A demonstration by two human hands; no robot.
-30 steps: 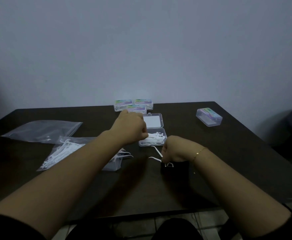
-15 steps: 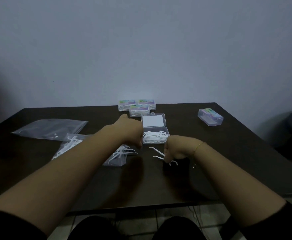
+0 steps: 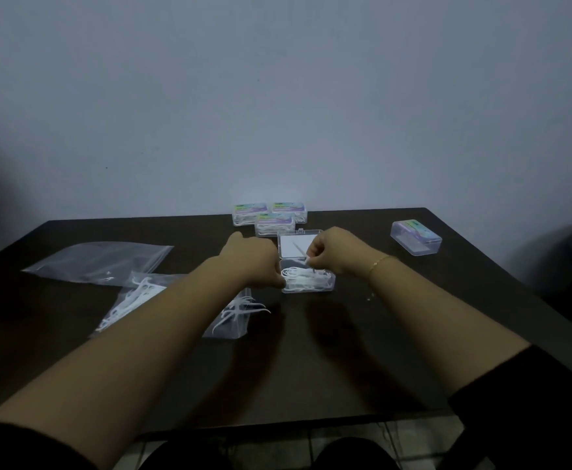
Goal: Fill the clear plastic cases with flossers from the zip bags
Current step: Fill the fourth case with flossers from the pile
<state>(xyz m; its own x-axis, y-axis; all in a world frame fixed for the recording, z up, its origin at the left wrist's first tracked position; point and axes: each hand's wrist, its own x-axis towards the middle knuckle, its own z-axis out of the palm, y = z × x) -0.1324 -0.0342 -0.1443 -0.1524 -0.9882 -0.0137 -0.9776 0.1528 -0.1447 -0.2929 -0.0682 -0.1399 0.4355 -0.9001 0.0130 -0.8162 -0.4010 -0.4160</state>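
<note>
An open clear case (image 3: 308, 281) sits mid-table, its lid (image 3: 293, 244) flipped back and white flossers piled inside. My right hand (image 3: 332, 251) hovers over the case with curled fingers pinching a flosser, whose thin stem sticks up at the left. My left hand (image 3: 252, 261) is curled at the case's left edge, its fingertips touching the rim; what they hold is hidden. A zip bag with flossers (image 3: 135, 300) lies under my left forearm, and several flossers (image 3: 240, 308) spill from its mouth.
Three closed filled cases (image 3: 269, 217) are grouped at the table's far edge behind the open one. Another closed case (image 3: 415, 237) lies at the far right. A flat, nearly empty zip bag (image 3: 97, 261) rests at the left. The dark table (image 3: 311, 368) ends close to me.
My right hand picked loose flossers off the table in front of the case and lifted them over it. My left hand slid back to the case's left edge.
</note>
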